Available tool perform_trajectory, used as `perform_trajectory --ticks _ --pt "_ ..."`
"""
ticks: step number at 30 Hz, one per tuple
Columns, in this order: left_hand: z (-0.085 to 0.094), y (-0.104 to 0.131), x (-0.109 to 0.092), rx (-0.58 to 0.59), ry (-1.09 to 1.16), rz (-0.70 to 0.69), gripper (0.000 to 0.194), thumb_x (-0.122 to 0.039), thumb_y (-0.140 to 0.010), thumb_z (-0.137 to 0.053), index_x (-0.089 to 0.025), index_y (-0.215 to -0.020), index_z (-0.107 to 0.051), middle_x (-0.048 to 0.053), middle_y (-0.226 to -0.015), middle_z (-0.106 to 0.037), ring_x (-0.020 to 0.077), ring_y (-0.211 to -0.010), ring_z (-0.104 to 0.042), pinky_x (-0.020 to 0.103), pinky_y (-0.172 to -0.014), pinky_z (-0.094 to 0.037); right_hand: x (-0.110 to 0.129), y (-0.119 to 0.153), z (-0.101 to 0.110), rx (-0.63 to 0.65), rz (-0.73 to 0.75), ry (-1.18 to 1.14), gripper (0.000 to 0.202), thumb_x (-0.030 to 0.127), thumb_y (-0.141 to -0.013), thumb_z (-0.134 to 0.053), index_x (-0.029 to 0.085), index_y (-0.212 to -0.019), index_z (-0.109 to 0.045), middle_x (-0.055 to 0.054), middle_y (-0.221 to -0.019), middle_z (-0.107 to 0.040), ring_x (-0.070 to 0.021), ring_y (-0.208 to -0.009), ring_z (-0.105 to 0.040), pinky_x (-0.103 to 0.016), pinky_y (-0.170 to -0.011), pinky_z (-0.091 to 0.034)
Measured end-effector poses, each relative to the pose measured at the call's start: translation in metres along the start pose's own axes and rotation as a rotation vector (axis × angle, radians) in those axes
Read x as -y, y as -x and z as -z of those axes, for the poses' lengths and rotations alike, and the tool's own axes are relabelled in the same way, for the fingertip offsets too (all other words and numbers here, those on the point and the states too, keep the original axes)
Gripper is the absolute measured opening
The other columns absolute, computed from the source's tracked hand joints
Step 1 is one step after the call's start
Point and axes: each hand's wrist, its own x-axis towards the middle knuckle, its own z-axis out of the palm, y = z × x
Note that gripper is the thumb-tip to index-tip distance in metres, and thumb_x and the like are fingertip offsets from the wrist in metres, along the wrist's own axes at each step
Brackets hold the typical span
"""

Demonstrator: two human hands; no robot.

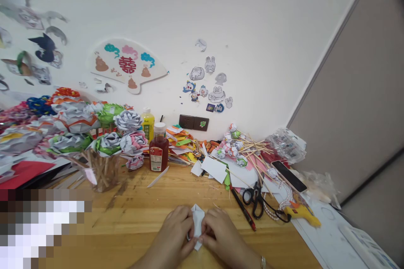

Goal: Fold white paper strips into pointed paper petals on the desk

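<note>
Both hands meet over a small white folded paper piece (pixel 198 218) on the wooden table (pixel 142 218) near its front edge. My left hand (pixel 175 231) pinches the paper's left side. My right hand (pixel 221 233), with a bracelet at the wrist, pinches its right side. The paper's pointed top sticks up between the fingers; its lower part is partly hidden by them.
Black scissors (pixel 255 199), a red-and-black pen (pixel 243 208) and a yellow glue gun (pixel 299 212) lie to the right. A red sauce bottle (pixel 158 149), a yellow bottle (pixel 147 122), paper flowers in a jar (pixel 104 147), wooden skewers (pixel 252 147), paper scraps and a phone (pixel 288 175) crowd the back.
</note>
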Motion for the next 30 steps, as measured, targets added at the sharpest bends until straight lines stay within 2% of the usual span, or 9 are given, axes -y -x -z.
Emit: perform_trajectory --ticks 6,10,20,27,30 --pt "-0.003 0.0 0.001 -0.031 -0.043 -0.003 0.013 -0.024 -0.081 -0.056 -0.018 -0.069 -0.055 0.004 -0.084 -0.055 0.0204 -0.083 -0.049 0.03 -0.071 -0.037 -0.002 0.002 0.0 -0.006 0.044 0.021 0.012 0.014 -0.076 -0.065 0.02 -0.079 -0.055 0.002 -0.083 -0.056 -0.0149 -0.082 -0.048 -0.024 -0.073 -0.032" --pt "-0.005 0.001 0.001 -0.036 -0.046 0.027 0.012 -0.022 -0.081 -0.056 -0.018 -0.07 -0.056 0.003 -0.086 -0.055 0.02 -0.085 -0.049 0.03 -0.073 -0.037 -0.003 0.003 0.002 0.024 0.098 0.036 0.009 0.012 -0.081 -0.058 0.02 -0.08 -0.054 0.001 -0.086 -0.057 -0.015 -0.084 -0.048 -0.025 -0.075 -0.032" --pt "-0.008 -0.002 0.005 0.003 -0.046 0.032 0.011 -0.025 -0.082 -0.06 -0.018 -0.073 -0.058 0.003 -0.086 -0.056 0.0202 -0.086 -0.049 0.031 -0.074 -0.037 -0.003 0.002 0.001 0.029 0.1 0.073 0.011 0.015 -0.078 -0.063 0.02 -0.08 -0.054 0.002 -0.085 -0.057 -0.0152 -0.083 -0.048 -0.025 -0.075 -0.032" --pt "-0.013 -0.002 0.002 -0.018 -0.099 0.047 0.014 -0.028 -0.084 -0.058 -0.017 -0.075 -0.06 0.005 -0.086 -0.056 0.0217 -0.086 -0.049 0.033 -0.074 -0.037 -0.004 0.002 -0.002 -0.029 0.088 0.088 0.01 0.012 -0.077 -0.06 0.02 -0.079 -0.055 0.0 -0.083 -0.059 -0.0158 -0.08 -0.05 -0.026 -0.073 -0.033" --pt "-0.014 -0.002 0.002 -0.019 -0.1 0.053 0.011 -0.026 -0.083 -0.058 -0.017 -0.077 -0.061 0.005 -0.088 -0.056 0.0221 -0.088 -0.049 0.033 -0.075 -0.037 -0.004 0.003 0.001 -0.043 0.184 0.059 0.005 0.014 -0.077 -0.057 0.019 -0.077 -0.055 -0.001 -0.077 -0.06 -0.0153 -0.075 -0.051 -0.025 -0.068 -0.035"
